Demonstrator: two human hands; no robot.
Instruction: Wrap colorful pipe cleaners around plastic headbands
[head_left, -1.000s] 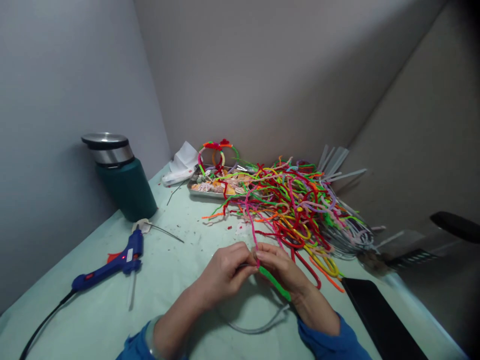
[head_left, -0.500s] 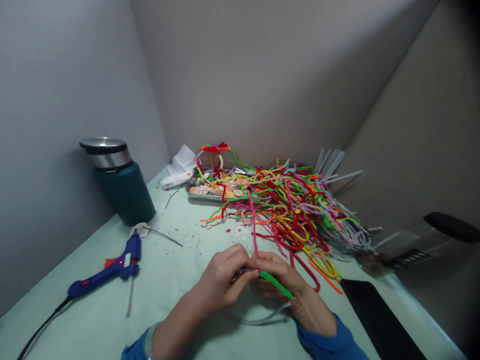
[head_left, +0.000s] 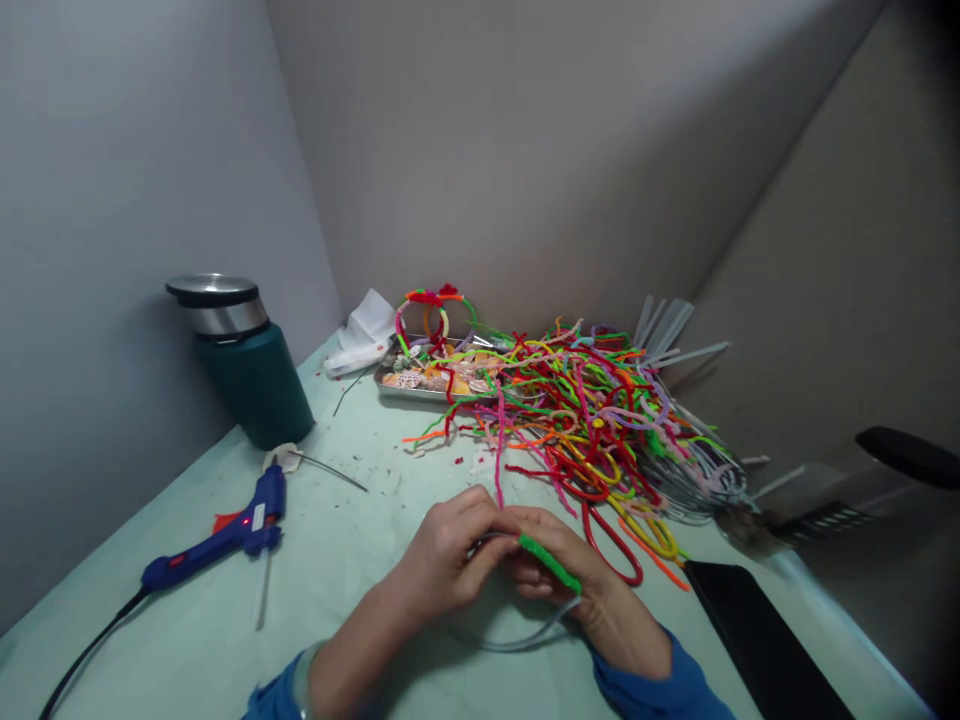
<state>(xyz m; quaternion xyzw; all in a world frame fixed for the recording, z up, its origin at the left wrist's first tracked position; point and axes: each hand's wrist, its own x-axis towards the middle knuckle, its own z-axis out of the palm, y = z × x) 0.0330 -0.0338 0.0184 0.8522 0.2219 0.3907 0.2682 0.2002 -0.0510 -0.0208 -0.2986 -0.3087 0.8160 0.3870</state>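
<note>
Green wrapping [head_left: 550,562] is risking unravelling if the left hand [head_left: 452,548], pinching the grey hoop [head_left: 517,646], is slackening (right hand [head_left: 589,560]: cannot tell its grip).

The single view came from a camera worn on the person's head, facing forward and down over the worktop [head_left: 330,540] toward the corner behind it. The two hands sat close, low in the middle; the walls filled the upper part. No second view shared the scene.
</note>
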